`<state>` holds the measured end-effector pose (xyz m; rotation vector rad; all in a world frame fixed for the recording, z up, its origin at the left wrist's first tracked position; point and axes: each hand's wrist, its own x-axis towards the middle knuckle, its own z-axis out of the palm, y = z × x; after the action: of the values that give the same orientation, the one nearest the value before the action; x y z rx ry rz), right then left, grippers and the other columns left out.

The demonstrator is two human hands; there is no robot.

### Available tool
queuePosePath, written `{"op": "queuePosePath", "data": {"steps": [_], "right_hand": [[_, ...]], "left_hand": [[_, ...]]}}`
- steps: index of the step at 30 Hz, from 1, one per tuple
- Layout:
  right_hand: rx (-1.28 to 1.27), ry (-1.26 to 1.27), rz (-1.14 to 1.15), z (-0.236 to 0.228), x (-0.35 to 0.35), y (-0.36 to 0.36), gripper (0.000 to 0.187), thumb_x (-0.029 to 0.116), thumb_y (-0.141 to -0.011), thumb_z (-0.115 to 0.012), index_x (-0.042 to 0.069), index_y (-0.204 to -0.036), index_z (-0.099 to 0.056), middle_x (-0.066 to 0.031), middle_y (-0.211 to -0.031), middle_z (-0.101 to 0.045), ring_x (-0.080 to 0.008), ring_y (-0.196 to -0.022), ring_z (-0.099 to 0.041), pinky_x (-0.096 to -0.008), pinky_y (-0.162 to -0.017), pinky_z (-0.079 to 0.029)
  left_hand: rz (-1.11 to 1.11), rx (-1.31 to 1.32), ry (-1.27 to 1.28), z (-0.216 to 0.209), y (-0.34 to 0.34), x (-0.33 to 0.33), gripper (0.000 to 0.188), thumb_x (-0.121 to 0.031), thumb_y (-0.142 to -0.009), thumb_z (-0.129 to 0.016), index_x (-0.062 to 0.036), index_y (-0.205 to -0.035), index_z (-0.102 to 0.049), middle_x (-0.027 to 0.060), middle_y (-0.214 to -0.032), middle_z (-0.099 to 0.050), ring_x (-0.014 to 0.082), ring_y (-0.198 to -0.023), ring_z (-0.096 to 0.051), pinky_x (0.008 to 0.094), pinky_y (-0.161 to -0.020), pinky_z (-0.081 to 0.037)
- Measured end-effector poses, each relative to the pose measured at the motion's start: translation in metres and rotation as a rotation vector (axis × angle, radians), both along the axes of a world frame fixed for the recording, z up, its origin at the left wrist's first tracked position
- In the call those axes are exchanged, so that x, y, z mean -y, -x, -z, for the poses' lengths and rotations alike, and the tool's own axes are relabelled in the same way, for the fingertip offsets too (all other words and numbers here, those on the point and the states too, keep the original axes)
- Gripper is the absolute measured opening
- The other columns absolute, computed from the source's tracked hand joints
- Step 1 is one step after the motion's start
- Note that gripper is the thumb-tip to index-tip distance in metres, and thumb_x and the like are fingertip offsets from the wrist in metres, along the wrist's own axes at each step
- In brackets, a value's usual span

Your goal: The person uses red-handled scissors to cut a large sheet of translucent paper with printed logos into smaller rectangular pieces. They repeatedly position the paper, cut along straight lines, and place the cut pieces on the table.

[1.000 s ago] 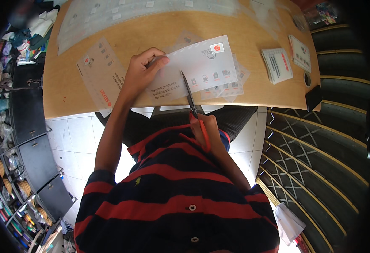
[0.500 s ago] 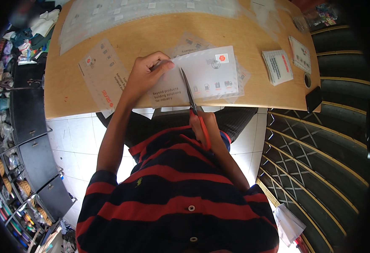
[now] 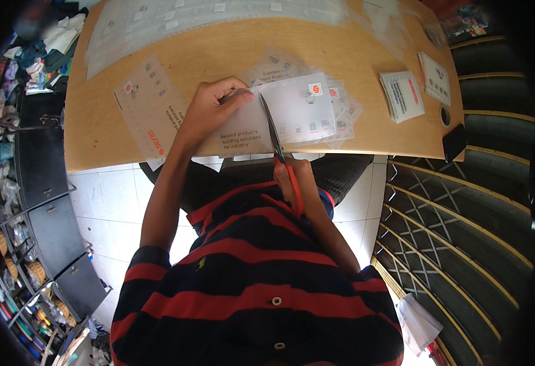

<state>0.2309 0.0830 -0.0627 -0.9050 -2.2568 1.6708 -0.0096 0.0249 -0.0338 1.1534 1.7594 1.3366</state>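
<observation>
Our right hand [image 3: 296, 183] is closed through the red handles of the scissors [image 3: 278, 146], whose blades stand slightly parted, reaching up into the printed sheet [image 3: 292, 113]. Our left hand [image 3: 212, 113] presses flat on that sheet, fingers spread and curled over its upper left edge, forearm angling down toward us. The sheet is pale grey with small printed marks, lying at the near edge of the wooden table [image 3: 231, 49] over similar sheets.

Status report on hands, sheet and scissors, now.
Left hand pins printed plastic sheet. Right hand grips red-handled scissors, blades on sheet. Nothing blocking.
</observation>
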Motion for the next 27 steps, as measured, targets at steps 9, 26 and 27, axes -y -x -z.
{"op": "queuePosePath", "data": {"steps": [9,26,27], "right_hand": [[0.034,0.051,0.038,-0.003,0.002,0.002,0.036,0.027,-0.086,-0.064,-0.004,-0.068,-0.063,-0.0184,-0.055,-0.056,-0.0336,-0.050,-0.055,-0.0409,-0.055,-0.045],[-0.113,0.123,0.076,0.007,0.016,0.011,0.055,0.041,-0.098,-0.050,-0.001,-0.064,-0.056,-0.0044,-0.046,-0.049,-0.0111,-0.034,-0.047,-0.0259,-0.035,-0.035],[-0.094,0.128,0.075,0.007,0.015,0.011,0.054,0.041,-0.098,-0.050,-0.001,-0.065,-0.056,-0.0044,-0.046,-0.049,-0.0110,-0.034,-0.047,-0.0259,-0.035,-0.035]], "left_hand": [[0.011,-0.025,0.022,0.000,0.001,-0.001,0.018,-0.019,-0.091,-0.067,-0.0012,-0.088,-0.064,-0.0015,-0.063,-0.059,0.0038,-0.058,-0.051,0.0219,-0.055,-0.037],[0.032,-0.064,0.037,-0.004,-0.002,0.000,0.018,-0.019,-0.089,-0.067,-0.0008,-0.085,-0.066,0.0001,-0.062,-0.059,0.0038,-0.056,-0.047,0.0236,-0.052,-0.036],[0.032,-0.054,0.038,-0.004,-0.002,0.000,0.018,-0.018,-0.089,-0.068,-0.0011,-0.086,-0.066,-0.0002,-0.061,-0.060,0.0038,-0.056,-0.048,0.0230,-0.053,-0.036]]}}
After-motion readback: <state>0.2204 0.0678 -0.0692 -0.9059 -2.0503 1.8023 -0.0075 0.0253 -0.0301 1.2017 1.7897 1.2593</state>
